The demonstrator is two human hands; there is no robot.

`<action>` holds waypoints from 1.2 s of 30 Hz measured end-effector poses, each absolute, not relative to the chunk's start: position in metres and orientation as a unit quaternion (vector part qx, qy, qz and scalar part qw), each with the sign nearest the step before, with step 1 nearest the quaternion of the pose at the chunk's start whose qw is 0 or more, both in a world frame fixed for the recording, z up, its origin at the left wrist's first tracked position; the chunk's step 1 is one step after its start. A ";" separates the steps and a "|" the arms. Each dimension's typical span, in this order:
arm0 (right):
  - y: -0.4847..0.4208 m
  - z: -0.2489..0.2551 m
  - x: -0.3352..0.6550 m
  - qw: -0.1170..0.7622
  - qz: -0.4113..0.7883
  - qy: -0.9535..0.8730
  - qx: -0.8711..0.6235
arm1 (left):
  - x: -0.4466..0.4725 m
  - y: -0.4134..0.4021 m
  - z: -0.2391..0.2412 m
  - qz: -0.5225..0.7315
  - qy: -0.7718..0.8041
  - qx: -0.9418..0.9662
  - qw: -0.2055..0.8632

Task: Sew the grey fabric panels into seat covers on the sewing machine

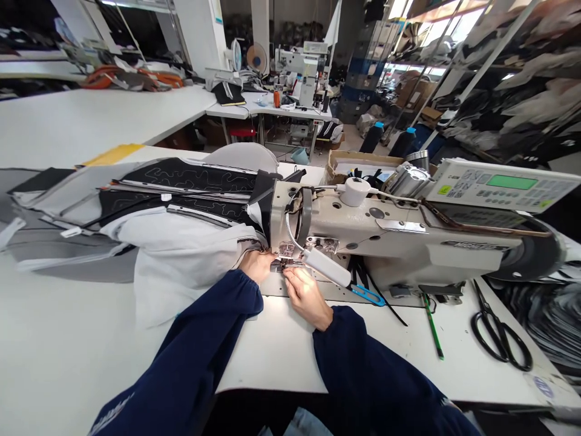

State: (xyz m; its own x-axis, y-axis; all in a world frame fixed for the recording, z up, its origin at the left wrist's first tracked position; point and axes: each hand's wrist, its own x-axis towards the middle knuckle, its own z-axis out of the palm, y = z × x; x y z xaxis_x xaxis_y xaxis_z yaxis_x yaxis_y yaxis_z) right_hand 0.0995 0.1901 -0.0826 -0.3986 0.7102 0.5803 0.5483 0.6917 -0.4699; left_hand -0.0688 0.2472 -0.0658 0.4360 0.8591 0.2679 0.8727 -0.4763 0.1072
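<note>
The person's left hand (256, 264) lay on the edge of the pale grey garment (181, 257), just beside the presser foot of the sewing machine (385, 233); I could not tell whether it pinched the cloth. The right hand (308, 295) rested flat, fingers stretched toward the foot, gripping nothing. The garment spread leftward over the white table (68, 339). Black scissors (499, 336) lay well apart, at the right.

Two hands (256, 265) (309, 298), two sewing machines (385, 233) (303, 68), one scissors (499, 334)
</note>
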 end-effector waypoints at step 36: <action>0.163 -0.084 0.114 0.431 0.100 -0.804 -0.397 | -0.064 0.253 -0.049 -0.111 -0.644 -0.754 -0.063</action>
